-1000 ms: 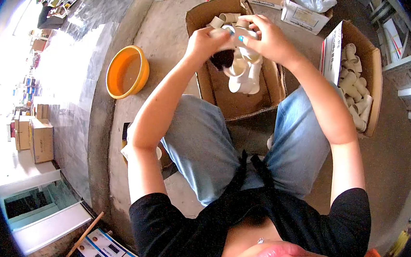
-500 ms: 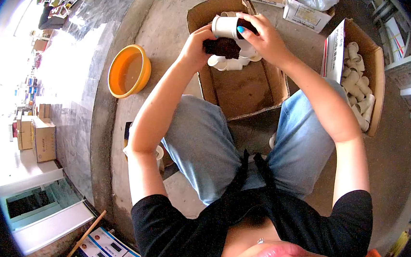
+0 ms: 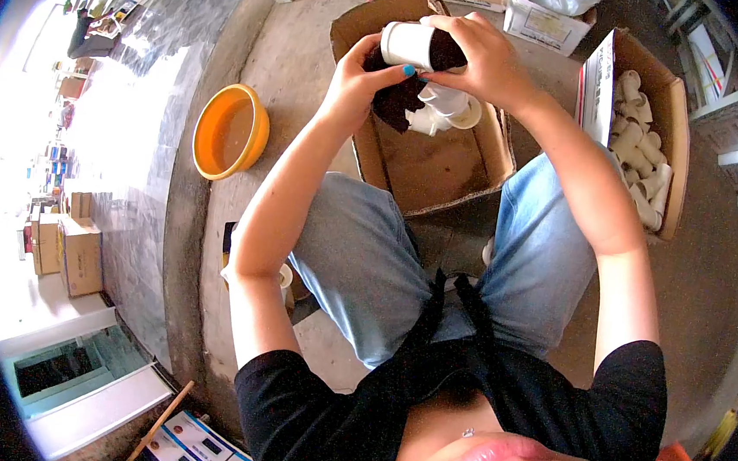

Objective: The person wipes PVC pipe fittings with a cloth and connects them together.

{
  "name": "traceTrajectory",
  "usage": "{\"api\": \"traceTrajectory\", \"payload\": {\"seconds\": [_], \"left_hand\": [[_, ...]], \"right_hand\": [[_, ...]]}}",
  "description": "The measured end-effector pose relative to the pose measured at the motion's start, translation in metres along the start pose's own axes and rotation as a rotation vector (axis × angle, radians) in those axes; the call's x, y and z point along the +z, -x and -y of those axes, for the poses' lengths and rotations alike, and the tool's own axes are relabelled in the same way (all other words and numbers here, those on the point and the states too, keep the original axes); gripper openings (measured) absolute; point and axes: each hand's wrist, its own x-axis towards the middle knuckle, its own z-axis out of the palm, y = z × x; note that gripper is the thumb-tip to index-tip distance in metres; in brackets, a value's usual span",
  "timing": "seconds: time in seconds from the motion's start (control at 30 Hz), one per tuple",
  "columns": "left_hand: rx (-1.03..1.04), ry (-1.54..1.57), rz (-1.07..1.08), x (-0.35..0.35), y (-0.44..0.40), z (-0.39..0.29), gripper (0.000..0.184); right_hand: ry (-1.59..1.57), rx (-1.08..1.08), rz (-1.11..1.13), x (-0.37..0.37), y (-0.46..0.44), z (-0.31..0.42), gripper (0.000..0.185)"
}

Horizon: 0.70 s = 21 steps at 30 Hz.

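A white plastic pipe fitting (image 3: 407,45) is held sideways between my two hands, above an open cardboard box (image 3: 434,177). My left hand (image 3: 356,80) grips a dark cloth (image 3: 394,104) at the fitting's left side, its thumb stretched along the underside. My right hand (image 3: 484,64) is closed around the right end, where more dark material shows between fingers and fitting. Part of the cloth hangs down into the box. Below my hands, several white fittings (image 3: 448,107) lie in the box, partly hidden by the cloth and fingers.
An orange basin (image 3: 260,140) stands on the floor to the left. At the right is a cardboard box (image 3: 677,151) with many white pipe fittings. More boxes (image 3: 545,26) stand beyond, one with clear plastic on top. Stacked cartons (image 3: 81,255) are at far left.
The fitting has stayed nearly in place between my hands. My left thumb has reached across beneath it, and the dark cloth now hangs lower. More of the white fittings below shows.
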Motion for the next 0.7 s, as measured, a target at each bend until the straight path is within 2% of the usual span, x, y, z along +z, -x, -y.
{"api": "traceTrajectory", "payload": {"seconds": [0.07, 0.17, 0.27, 0.4, 0.47, 0.5, 0.53, 0.57, 0.6, 0.7], "left_hand": [[-0.016, 0.019, -0.021, 0.005, 0.002, -0.005, 0.046], [-0.165, 0.031, -0.016, 0.000, 0.005, -0.009, 0.044], [-0.066, -0.026, -0.023, 0.002, 0.006, -0.008, 0.042], [0.087, -0.353, -0.028, 0.011, 0.012, -0.008, 0.039], [0.180, -0.562, -0.055, 0.017, 0.016, -0.010, 0.037], [0.207, -0.638, -0.067, 0.021, 0.017, -0.012, 0.036], [0.234, -0.715, -0.080, 0.023, 0.018, -0.012, 0.036], [0.284, -0.659, -0.078, 0.021, 0.015, -0.004, 0.035], [0.243, -0.644, -0.092, 0.021, 0.014, -0.003, 0.035], [0.178, -0.545, -0.141, 0.021, 0.011, -0.002, 0.033]], "right_hand": [[-0.018, -0.017, -0.053, 0.003, 0.001, -0.001, 0.058], [-0.060, 0.042, -0.088, 0.005, 0.003, 0.007, 0.056], [-0.273, 0.163, -0.125, 0.011, 0.004, 0.005, 0.051], [-0.529, 0.551, 0.027, 0.013, 0.003, -0.001, 0.047], [-0.653, 0.692, 0.127, 0.009, 0.001, -0.005, 0.050], [-0.598, 0.811, 0.163, 0.010, -0.001, -0.010, 0.057], [-0.669, 0.830, 0.150, 0.012, 0.001, -0.011, 0.058], [-0.741, 0.847, 0.136, 0.014, 0.003, -0.011, 0.059], [-0.815, 0.864, 0.121, 0.014, 0.004, -0.010, 0.060], [-0.851, 0.818, 0.289, 0.005, -0.002, -0.013, 0.055]]}}
